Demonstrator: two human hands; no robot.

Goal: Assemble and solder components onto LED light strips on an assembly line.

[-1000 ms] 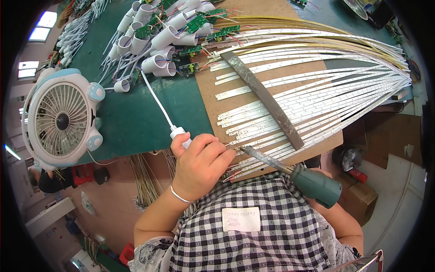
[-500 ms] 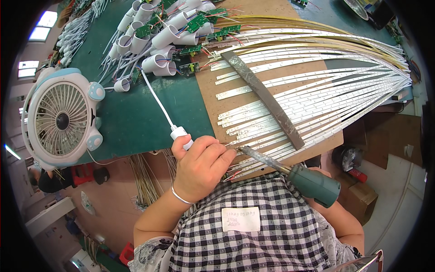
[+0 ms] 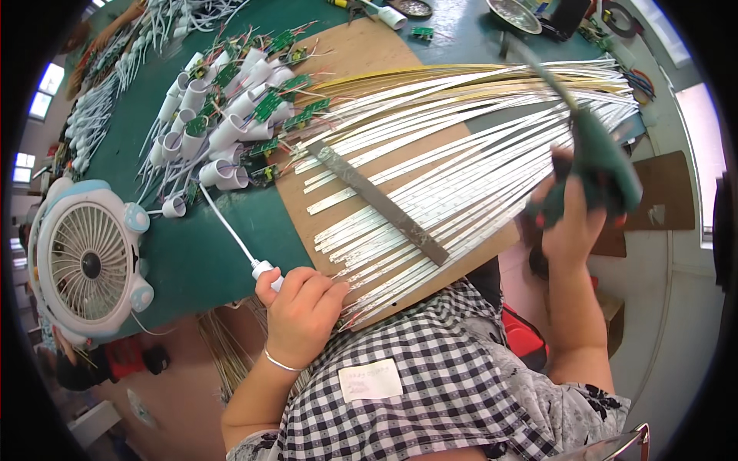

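Contact damage is the main hazard we identify: our right hand [image 3: 573, 223], wrapped around a green-handled tool [image 3: 611, 165], shows blurred at the far right, with the metal shaft pointing to the far left above the silver strips [image 3: 423, 196]. If the tool is a hot iron, as we judge likely, a low sweep could scorch or displace a strip. We also note slippage: 1 dark flat bar [image 3: 384, 206] lies across the strips, and a knock to it could let them spread over the brown board [image 3: 369, 44]. Our left hand [image 3: 304, 315] is closed narrowly, thumb and fingers on the white fitting [image 3: 264, 269]; we cannot tell what else its fingertips hold. A sharp pull there could strain the white cable [image 3: 227, 223]. We locate the fitting at the near edge of the green table [image 3: 192, 261], left of the strip ends. It appears short, cylindrical and smooth; fingers hide its near end.
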